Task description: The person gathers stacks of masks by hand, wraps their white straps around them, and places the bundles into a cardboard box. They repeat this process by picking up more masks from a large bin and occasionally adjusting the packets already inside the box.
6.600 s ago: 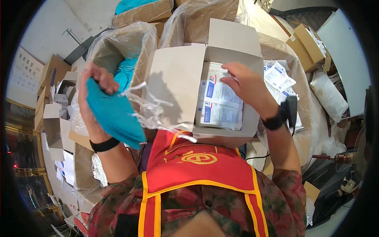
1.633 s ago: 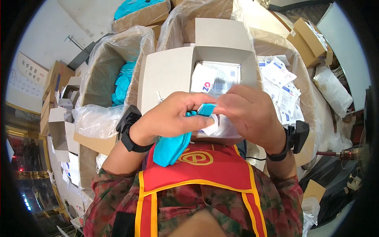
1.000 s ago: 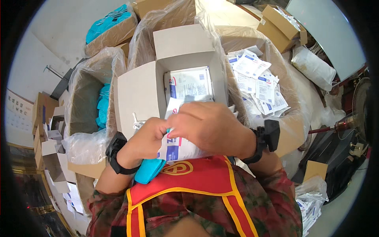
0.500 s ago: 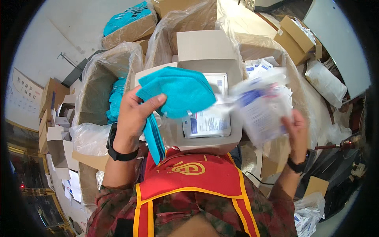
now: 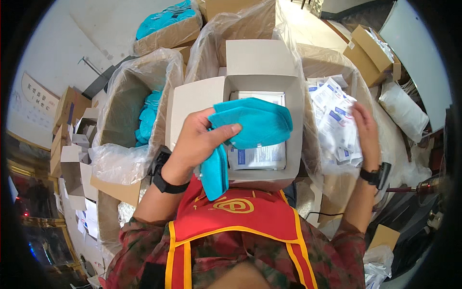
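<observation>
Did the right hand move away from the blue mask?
Yes. The right hand went right, off the open white box, onto the packets in the bag beside it.

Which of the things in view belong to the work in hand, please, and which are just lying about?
In hand:
- left hand gripping teal masks
- right hand on sealed packets
- open white carton with packets inside

Lying about:
- small brown box
- white sack
- flat cartons

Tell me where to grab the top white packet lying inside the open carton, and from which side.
Probably by the near edge of the white packet, coming from above on the person's side: it lies flat, and the teal mask in the left hand covers its far part.
</observation>
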Demonstrator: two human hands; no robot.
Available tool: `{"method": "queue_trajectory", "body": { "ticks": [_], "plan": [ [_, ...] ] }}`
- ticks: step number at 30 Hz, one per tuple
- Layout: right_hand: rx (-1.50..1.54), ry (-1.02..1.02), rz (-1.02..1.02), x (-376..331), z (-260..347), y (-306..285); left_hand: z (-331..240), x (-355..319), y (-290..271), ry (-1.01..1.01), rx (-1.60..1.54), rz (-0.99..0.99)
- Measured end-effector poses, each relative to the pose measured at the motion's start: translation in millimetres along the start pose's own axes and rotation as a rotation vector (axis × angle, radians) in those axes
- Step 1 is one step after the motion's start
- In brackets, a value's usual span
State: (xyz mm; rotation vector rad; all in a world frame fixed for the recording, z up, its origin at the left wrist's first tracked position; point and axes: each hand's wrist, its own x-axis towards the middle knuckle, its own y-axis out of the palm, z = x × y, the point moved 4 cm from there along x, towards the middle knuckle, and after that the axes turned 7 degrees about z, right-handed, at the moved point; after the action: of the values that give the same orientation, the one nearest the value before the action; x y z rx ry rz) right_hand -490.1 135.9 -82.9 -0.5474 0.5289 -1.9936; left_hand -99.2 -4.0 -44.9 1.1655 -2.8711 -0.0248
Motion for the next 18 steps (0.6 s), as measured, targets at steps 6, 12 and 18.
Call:
{"method": "queue_trajectory", "body": {
  "ticks": [6, 12, 18],
  "plan": [
    [0.294, -0.379, 0.494, -30, 161, 118, 4, -5, 5, -0.018, 0.053, 0.108],
    [0.398, -0.202, 0.315, -8, 148, 101, -21, -26, -34, 0.206, 0.297, -0.104],
    [0.429, -0.226, 0.337, -23, 162, 125, -6, -29, -34, 0.121, 0.328, -0.123]
  ]
}}
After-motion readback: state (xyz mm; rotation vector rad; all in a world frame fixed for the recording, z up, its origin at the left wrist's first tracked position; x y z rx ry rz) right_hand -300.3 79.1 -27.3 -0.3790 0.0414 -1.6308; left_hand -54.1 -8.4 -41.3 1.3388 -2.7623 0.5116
